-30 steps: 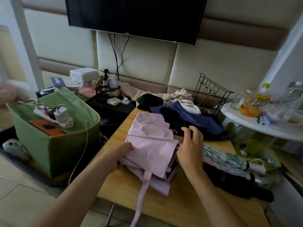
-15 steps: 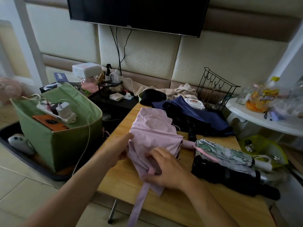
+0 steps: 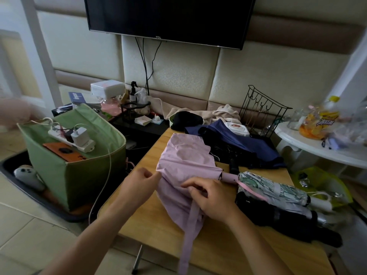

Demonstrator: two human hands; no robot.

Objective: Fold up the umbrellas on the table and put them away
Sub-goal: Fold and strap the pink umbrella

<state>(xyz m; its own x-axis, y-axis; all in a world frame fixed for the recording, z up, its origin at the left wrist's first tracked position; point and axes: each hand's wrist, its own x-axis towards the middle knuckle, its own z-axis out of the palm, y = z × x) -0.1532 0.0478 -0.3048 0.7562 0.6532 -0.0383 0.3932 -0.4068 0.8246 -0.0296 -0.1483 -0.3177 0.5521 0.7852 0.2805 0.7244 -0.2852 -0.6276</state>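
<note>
The pink umbrella point(image 3: 186, 165) lies across the middle of the wooden counter point(image 3: 156, 231), collapsed but not yet rolled: its canopy is loose and bunched, and its closing strap point(image 3: 189, 235) trails off toward the near edge of the counter. The left hand point(image 3: 139, 187) pinches a fold of the canopy at its left side, fingers curled on the cloth. The right hand point(image 3: 210, 197) rests on the fabric near the root of the strap, its fingers bent and gathering the cloth; whether they grip the strap itself I cannot tell. The pink handle point(image 3: 228, 178) pokes out to the right.

Just beside it on the right lie two umbrellas that look finished: a floral-print umbrella point(image 3: 274, 189) rolled tight, and a black umbrella point(image 3: 282, 217) rolled in front of it. Behind the pink one a navy umbrella point(image 3: 238, 147) sprawls open-clothed and unfolded.

My reading is that the work stands roughly halfway. The pink one needs its folds wound and strapped, the navy one is untouched, and nothing has been put away yet.
</note>
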